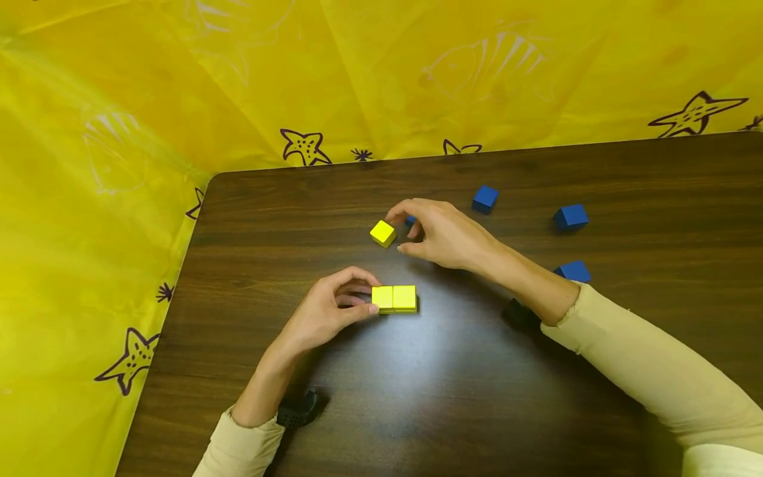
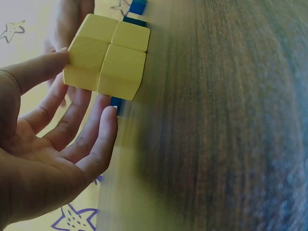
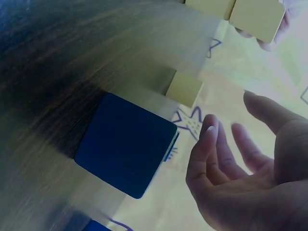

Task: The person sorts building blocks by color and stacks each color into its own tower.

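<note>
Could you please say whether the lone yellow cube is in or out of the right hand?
Out: in the right wrist view, a gap parts the yellow cube from the right hand.

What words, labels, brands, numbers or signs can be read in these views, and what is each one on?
None can be read.
Yellow blocks and blue blocks: plain on the faces that show.
Yellow cloth: drawings such as starfish and fish, no lettering seen.
Black band at the left wrist: too small and dark to tell.
</note>
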`<state>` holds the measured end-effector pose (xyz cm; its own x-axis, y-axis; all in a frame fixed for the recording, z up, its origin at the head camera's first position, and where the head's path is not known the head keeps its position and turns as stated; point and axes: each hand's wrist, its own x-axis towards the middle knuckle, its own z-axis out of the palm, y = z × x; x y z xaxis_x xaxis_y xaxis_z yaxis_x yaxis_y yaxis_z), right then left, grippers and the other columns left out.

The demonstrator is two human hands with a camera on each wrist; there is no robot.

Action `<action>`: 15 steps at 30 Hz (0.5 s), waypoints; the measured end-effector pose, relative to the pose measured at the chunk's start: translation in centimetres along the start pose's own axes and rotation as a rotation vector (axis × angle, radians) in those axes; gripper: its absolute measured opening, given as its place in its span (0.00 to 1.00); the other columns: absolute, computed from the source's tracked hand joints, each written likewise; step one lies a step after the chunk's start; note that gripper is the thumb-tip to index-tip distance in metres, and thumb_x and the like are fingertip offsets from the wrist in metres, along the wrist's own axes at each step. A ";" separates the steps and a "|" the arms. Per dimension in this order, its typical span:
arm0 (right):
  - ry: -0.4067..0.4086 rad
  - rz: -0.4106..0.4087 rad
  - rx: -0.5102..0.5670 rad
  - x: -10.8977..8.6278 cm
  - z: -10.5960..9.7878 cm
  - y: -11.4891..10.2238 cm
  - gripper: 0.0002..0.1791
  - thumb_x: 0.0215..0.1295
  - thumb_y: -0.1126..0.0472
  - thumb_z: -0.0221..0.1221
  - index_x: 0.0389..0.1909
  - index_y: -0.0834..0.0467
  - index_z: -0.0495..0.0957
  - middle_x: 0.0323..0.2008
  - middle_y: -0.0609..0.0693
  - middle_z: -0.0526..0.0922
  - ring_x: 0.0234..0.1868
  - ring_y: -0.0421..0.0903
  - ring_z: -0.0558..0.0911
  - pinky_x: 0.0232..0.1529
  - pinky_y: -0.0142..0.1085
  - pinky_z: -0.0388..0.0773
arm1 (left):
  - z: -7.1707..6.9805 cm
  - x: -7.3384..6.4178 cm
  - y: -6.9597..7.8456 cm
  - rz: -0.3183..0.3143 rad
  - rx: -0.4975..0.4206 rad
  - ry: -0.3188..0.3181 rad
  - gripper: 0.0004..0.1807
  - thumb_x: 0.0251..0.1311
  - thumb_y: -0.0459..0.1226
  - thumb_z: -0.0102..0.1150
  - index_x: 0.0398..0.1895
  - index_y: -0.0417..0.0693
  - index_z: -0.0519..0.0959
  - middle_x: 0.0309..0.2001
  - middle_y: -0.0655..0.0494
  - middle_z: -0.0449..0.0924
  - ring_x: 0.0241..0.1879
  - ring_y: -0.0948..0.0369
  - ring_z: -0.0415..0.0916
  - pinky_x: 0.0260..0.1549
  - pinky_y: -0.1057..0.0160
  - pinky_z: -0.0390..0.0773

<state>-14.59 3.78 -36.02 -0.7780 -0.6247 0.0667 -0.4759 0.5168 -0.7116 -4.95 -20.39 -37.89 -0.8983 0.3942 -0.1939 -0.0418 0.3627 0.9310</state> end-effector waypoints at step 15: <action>-0.059 0.079 -0.007 1.8 1.1 0.0 0.34 0.62 0.62 0.67 0.69 0.56 0.70 0.59 0.52 0.79 0.39 0.39 0.83 0.38 0.31 0.81 | 0.0 0.1 -0.2 0.011 -0.019 0.004 0.16 0.58 0.27 0.68 0.49 0.43 0.78 0.50 0.48 0.81 0.52 0.53 0.79 0.49 0.57 0.82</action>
<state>-15.54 2.01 -36.65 -0.7879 -0.6150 -0.0309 -0.4170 0.5697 -0.7082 -5.00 -20.37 -38.08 -0.9005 0.3949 -0.1820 -0.0399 0.3417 0.9390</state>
